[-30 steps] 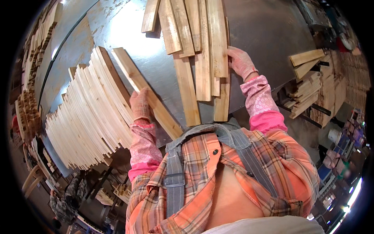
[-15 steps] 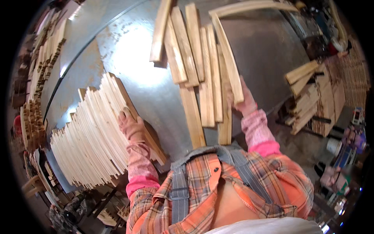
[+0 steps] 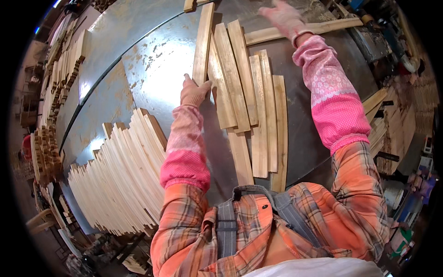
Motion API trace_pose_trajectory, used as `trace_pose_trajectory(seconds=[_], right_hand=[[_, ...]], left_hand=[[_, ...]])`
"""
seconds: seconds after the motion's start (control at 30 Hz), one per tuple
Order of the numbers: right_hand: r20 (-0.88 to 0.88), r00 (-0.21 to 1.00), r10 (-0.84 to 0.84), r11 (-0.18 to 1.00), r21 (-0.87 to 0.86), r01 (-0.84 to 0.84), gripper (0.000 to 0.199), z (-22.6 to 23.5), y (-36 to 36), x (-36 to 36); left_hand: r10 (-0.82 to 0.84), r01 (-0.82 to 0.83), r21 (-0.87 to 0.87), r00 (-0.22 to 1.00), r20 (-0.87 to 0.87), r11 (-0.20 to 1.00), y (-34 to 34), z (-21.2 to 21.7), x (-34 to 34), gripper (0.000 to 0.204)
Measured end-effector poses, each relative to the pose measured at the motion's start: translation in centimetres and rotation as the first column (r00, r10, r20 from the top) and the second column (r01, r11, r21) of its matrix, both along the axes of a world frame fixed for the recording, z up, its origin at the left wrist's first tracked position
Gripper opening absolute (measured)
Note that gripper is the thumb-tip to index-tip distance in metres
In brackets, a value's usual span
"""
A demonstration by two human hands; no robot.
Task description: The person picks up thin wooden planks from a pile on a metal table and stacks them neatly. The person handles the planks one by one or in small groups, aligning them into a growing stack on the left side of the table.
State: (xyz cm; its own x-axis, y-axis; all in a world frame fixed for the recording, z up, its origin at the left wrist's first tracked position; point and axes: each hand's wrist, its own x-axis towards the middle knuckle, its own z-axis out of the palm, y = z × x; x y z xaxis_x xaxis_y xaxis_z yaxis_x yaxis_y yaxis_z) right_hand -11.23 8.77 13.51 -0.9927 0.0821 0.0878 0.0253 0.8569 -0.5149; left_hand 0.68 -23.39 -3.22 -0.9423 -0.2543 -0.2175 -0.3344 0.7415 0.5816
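Note:
My left hand (image 3: 194, 92) is closed around the near end of a flat wooden strip (image 3: 203, 44), the leftmost of a loose fan of strips. Just right of it, several overlapping strips (image 3: 234, 78) lie lengthwise on the metal tabletop (image 3: 157, 87). My right hand (image 3: 284, 19) is stretched out far over the table, slightly blurred, its fingers apart and nothing visible in them. Beneath its wrist, another strip (image 3: 330, 26) lies crosswise. A tight row of paler strips (image 3: 120, 180) stands at the left, near my left forearm.
A dark seam (image 3: 97, 85) curves across the table at the left. Beyond it are stacked wood pieces (image 3: 60, 78). Machine parts (image 3: 369, 41) stand at the far right. More boards (image 3: 397, 120) are stacked beyond the right table edge.
My left hand has left the pale row and moved up to the leftmost strip. My right hand has let go of a strip and reached far forward; that strip no longer lies beside the fan.

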Motion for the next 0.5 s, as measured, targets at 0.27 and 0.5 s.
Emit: trace_pose_trajectory(seconds=[0.27,0.5], right_hand=[[0.412,0.910,0.047,0.903,0.372,-0.215,0.058,-14.3,-9.8,13.3],[0.348,0.932,-0.103,0.995,0.035,0.097,0.068,-17.4,-13.0,18.2]], left_hand=[[-0.087,-0.057,0.628,0.977,0.196,0.776,1.5,-0.5,7.8,0.045],[0.016,-0.168,0.571,0.965,0.261,0.803,4.3,0.9,15.6,0.070]])
